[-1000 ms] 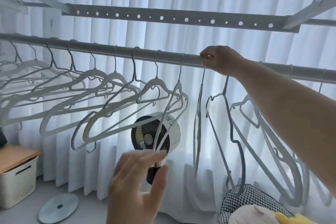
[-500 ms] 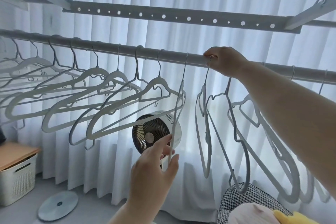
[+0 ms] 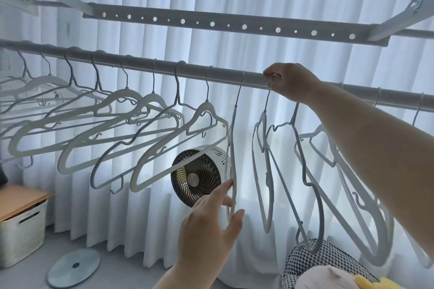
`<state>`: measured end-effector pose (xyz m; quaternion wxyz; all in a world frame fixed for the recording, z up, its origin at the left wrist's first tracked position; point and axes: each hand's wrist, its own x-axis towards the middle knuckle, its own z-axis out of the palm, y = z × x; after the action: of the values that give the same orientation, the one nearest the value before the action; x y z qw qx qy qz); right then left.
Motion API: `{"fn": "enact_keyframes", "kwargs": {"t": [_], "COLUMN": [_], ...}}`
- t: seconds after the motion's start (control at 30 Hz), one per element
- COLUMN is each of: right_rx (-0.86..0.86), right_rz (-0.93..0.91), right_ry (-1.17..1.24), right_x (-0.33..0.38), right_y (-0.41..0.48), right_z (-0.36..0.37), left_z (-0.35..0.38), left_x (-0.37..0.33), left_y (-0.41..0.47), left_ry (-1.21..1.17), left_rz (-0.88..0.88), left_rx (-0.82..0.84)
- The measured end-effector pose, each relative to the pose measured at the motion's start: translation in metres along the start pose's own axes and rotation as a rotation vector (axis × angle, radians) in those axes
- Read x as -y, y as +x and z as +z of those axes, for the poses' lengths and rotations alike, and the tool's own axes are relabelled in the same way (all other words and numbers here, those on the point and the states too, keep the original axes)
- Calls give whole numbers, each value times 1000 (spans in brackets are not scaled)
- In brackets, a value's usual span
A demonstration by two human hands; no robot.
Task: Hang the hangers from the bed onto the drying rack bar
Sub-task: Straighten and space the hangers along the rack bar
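A grey drying rack bar runs across the view, with several white hangers hooked on it along its whole length. My right hand is up at the bar, its fingers pinched on the metal hook of one white hanger that hangs edge-on. My left hand is lower, with fingers apart, its fingertips touching the lower edge of the neighbouring edge-on hanger. The bed is out of view.
A perforated upper rack beam crosses above the bar. White curtains hang behind. A round fan stands behind the hangers. A white basket with a wooden lid sits at bottom left, and a checked cushion at bottom right.
My left hand has risen from below and now touches the edge-on hanger, which has turned narrower. My right hand stays at the bar on the hook.
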<state>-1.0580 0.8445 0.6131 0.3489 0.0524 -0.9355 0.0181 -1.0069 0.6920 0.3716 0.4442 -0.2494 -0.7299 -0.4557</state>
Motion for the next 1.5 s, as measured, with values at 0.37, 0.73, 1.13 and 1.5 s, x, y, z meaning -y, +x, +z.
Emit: {"fn": "enact_keyframes", "kwargs": {"t": [0.37, 0.73, 1.13, 1.5], "right_rx": [13, 16, -17, 115], "right_rz": [-13, -5, -23, -167], "right_ry": [-14, -30, 0, -6], "right_x": [1, 5, 15, 81], "right_y": [1, 3, 8, 55], "right_z": [0, 1, 3, 31], "left_z": [-61, -64, -62, -71], "left_x": [6, 21, 27, 41], "left_y": [27, 34, 31, 30], "left_ry": [208, 208, 342, 305], "left_rz": [114, -241, -60, 11], "left_rx": [-357, -26, -46, -91]}}
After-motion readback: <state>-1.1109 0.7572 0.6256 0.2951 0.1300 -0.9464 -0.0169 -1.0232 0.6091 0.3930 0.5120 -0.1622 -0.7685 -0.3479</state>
